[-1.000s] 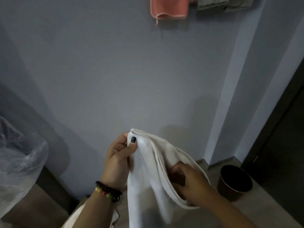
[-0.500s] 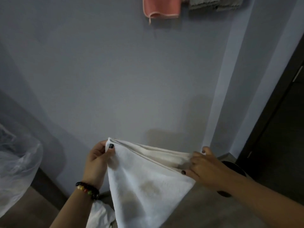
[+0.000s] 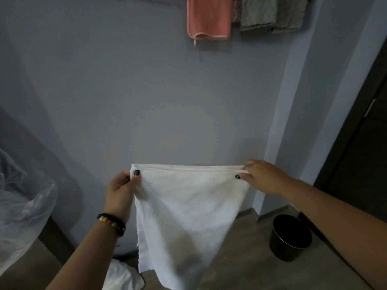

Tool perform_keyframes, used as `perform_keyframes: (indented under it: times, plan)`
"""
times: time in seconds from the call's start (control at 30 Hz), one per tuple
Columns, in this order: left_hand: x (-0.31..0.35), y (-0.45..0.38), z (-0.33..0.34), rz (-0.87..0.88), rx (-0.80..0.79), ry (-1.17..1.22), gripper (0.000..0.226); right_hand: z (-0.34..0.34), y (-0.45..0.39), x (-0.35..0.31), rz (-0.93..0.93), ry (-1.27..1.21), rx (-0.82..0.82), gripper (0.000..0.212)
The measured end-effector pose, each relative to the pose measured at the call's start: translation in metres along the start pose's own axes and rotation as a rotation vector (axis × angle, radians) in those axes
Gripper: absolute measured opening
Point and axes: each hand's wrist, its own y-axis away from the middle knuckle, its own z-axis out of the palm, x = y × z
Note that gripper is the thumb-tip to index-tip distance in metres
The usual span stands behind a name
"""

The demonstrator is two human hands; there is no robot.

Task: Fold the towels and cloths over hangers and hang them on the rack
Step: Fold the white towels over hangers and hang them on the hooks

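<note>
Across the lower middle of the frame, a white towel (image 3: 186, 208) stretched flat and hanging, its top edge doubled; pinched at the upper left corner by the left hand (image 3: 121, 191), pinched at the upper right corner by the right hand (image 3: 263, 176). At top centre, a pink cloth (image 3: 209, 16) and grey cloths (image 3: 270, 12) hanging against the wall, well above. At lower right on the floor, a dark bin (image 3: 290, 237), inside too dark to tell; at left edge, a clear plastic bag (image 3: 23, 206), contents unclear; at bottom, more white fabric (image 3: 121, 277) partly hidden behind the left forearm.

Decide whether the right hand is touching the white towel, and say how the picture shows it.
Touching. The head view shows the right hand pinching the top right corner of the white towel, thumb on the front face.
</note>
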Motion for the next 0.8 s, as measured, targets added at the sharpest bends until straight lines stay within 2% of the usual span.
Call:
perform_keyframes:
  times: [0.1,0.2,0.27,0.33,0.4,0.47,0.53,0.6,0.67,0.73,0.8]
  plan:
    - [0.014,-0.01,0.004,0.041,0.029,-0.096,0.017,-0.022,-0.007,-0.007,0.059,-0.173,0.061,0.033]
    - [0.03,-0.019,0.006,0.032,0.071,-0.156,0.026,-0.033,-0.011,-0.02,0.095,-0.348,0.277,0.039]
    - [0.041,-0.02,0.011,0.054,0.077,-0.155,0.033,-0.04,-0.014,-0.032,0.15,-0.525,0.398,0.031]
    - [0.051,-0.016,0.019,0.119,0.071,-0.234,0.031,-0.047,-0.017,-0.041,0.214,-0.677,0.431,0.017]
    - [0.061,-0.011,0.024,0.169,0.056,-0.357,0.026,-0.053,-0.019,-0.045,0.241,-0.728,0.461,0.019]
    - [0.066,-0.012,0.025,0.174,0.043,-0.378,0.024,-0.06,-0.019,-0.045,0.237,-0.747,0.524,0.02]
    - [0.066,-0.014,0.029,0.121,0.094,-0.277,0.023,-0.066,-0.017,-0.046,0.203,-0.748,0.596,0.018]
    - [0.064,-0.014,0.036,0.011,0.131,-0.076,0.02,-0.072,-0.015,-0.051,0.152,-0.736,0.663,0.022]
    - [0.065,-0.015,0.041,-0.125,0.151,0.007,0.017,-0.076,-0.014,-0.056,0.11,-0.7,0.664,0.03]
    - [0.064,-0.018,0.041,-0.186,0.176,0.043,0.019,-0.081,-0.013,-0.06,0.079,-0.63,0.633,0.038]
    - [0.07,-0.019,0.045,-0.223,0.166,0.234,0.022,-0.091,-0.012,-0.064,0.09,-0.674,0.738,0.045]
